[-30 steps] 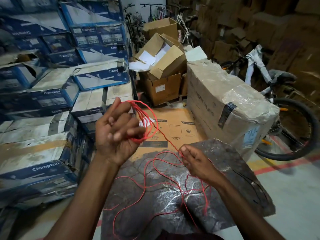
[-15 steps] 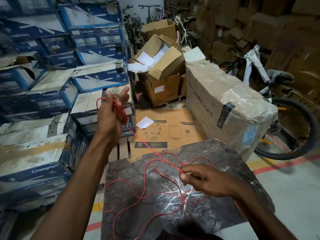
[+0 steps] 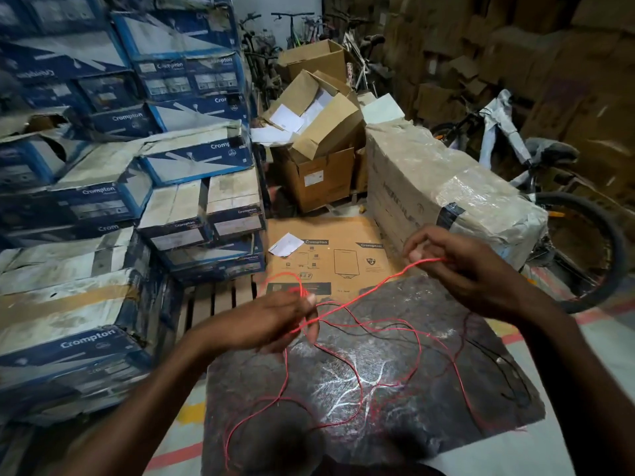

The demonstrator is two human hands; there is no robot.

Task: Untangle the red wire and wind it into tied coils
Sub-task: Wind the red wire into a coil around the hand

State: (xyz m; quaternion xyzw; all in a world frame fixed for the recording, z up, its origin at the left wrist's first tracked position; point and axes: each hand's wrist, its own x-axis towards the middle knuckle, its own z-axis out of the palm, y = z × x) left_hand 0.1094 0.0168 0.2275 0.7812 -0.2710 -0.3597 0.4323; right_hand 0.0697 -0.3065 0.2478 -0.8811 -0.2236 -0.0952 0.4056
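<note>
Right now the left hand [image 3: 275,319] pinches the red wire [image 3: 357,295] between thumb & fingers, w/ a small bunch of loops sticking up just above the grip. From there one taut strand runs up-right to the right hand [image 3: 460,269], fingers closed on it. Rest of the wire droops below the left hand in loose tangled loops over the dark marbled slab [image 3: 429,407]; a thin black wire [image 3: 508,372] lies among them. "Crompton" reads on the blue cartons [image 3: 86,341] at left & on the flat brown cardboard [image 3: 343,249] beyond the slab. Print on the plastic-wrapped box [image 3: 446,187] is too faint to read. Wire ends can't be made out.
</note>
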